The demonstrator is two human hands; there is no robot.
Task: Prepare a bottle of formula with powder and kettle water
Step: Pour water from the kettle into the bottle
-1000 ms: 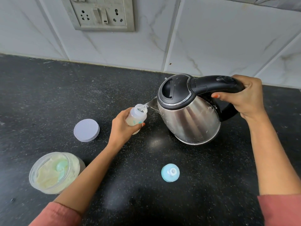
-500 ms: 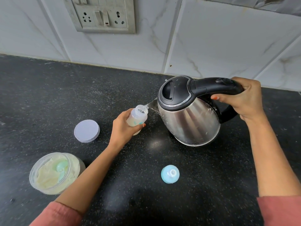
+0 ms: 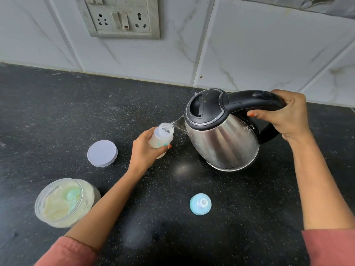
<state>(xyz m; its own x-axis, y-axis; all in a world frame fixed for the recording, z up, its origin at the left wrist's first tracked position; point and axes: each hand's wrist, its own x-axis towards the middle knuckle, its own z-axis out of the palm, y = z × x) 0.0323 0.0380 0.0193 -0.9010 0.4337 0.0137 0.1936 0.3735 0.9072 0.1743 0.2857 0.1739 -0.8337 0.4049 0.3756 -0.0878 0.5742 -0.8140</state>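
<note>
My left hand grips a small clear baby bottle with pale liquid in it, held tilted just above the black counter. My right hand holds the black handle of a steel kettle, which is tipped to the left. Water runs from its spout into the bottle's open mouth. The bottle's blue teat cap lies on the counter in front. An open jar of formula powder with a green scoop inside stands at the front left.
The jar's grey lid lies flat left of the bottle. A marble-tiled wall rises behind the counter, with a socket and switch panel at the upper left.
The kettle stays tipped and water keeps running into the bottle. Both hands hold nearly the same places; the view has shifted slightly.
</note>
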